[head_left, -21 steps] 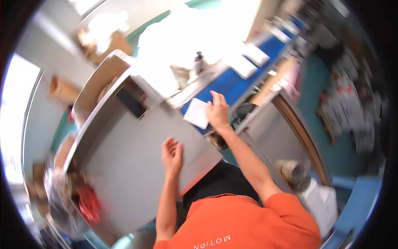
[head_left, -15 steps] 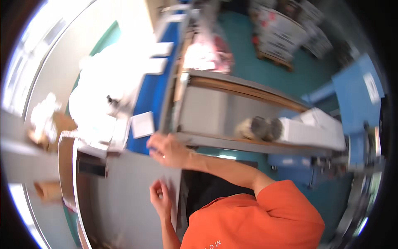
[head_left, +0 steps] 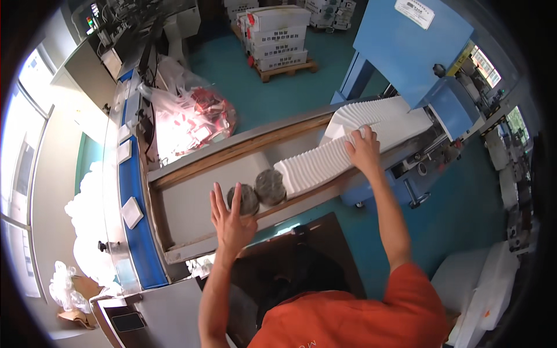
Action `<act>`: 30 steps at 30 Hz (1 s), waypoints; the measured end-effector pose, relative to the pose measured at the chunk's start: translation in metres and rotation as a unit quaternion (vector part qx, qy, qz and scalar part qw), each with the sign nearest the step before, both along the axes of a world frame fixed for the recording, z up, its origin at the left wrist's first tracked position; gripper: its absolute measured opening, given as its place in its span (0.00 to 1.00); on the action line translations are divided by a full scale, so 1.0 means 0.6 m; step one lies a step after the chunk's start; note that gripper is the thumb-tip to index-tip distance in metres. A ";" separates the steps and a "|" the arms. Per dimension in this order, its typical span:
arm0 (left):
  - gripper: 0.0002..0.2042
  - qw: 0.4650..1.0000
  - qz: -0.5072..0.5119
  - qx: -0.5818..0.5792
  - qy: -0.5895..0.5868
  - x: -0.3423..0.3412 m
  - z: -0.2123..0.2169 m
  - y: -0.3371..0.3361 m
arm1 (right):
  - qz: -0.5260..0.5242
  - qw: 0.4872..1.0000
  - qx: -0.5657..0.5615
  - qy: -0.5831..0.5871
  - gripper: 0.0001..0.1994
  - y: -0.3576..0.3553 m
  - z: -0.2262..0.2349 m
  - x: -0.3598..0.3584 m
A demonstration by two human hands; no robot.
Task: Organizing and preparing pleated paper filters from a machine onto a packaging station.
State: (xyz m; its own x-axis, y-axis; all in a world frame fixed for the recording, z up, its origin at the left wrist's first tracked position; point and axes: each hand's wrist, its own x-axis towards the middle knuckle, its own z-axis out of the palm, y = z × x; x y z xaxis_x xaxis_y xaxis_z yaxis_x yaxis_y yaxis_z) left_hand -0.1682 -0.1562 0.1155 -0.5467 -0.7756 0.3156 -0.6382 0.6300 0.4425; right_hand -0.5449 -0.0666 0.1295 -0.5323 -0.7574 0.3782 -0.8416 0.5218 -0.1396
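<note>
A row of white soft pads [head_left: 316, 162], packed upright side by side, lies along the wood-edged trough. My right hand [head_left: 365, 153] is on top of this row, its bent fingers gripping the pads; what lies under the fingertips is hidden. Two dark grey round blocks [head_left: 271, 187] stand at the row's left end. My left hand [head_left: 232, 226] is beside the left block, fingers stretched up and spread, holding nothing. It partly covers that block, and I cannot tell whether it touches it.
To the left runs a blue conveyor belt [head_left: 142, 238] carrying white square packs [head_left: 131, 213]. Beyond the trough [head_left: 203, 180] sits a clear bag [head_left: 197, 116] of red and white pieces. A blue machine [head_left: 406, 52] stands at the trough's right end. Boxes on a pallet [head_left: 281, 72] are farther back.
The view has swung right, toward the trough. My right hand has moved from near the belt to the white pads. My left hand has come up beside the round blocks and its fingers have spread.
</note>
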 end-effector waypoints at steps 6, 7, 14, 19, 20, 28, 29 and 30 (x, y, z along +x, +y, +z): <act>0.39 0.994 0.050 0.085 0.048 -0.054 -0.034 -0.113 | 0.163 0.979 0.080 -0.088 0.08 -0.023 -0.053 -0.191; 0.39 0.992 0.089 0.079 0.053 -0.066 -0.032 -0.135 | 0.168 0.978 0.083 -0.096 0.08 -0.038 -0.045 -0.191; 0.37 0.978 0.028 0.206 0.033 -0.194 0.000 -0.207 | 0.327 0.936 0.066 -0.110 0.13 -0.168 -0.025 -0.224; 0.37 0.972 0.020 0.236 0.013 -0.310 0.015 -0.180 | 0.402 0.882 0.231 -0.087 0.17 -0.187 0.022 -0.227; 0.37 0.968 0.021 0.251 -0.007 -0.326 0.025 -0.177 | 0.419 0.866 0.261 -0.075 0.17 -0.188 0.022 -0.232; 0.28 0.996 -0.001 -0.057 -0.075 -0.415 0.029 -0.147 | 0.422 0.854 0.220 -0.211 0.09 -0.192 0.002 -0.266; 0.24 0.996 -0.072 -0.011 -0.054 -0.441 0.027 -0.149 | 0.421 0.848 0.220 -0.234 0.09 -0.190 0.003 -0.268; 0.20 0.989 -0.143 0.034 -0.031 -0.471 0.019 -0.147 | 0.418 0.849 0.225 -0.232 0.09 -0.186 0.002 -0.267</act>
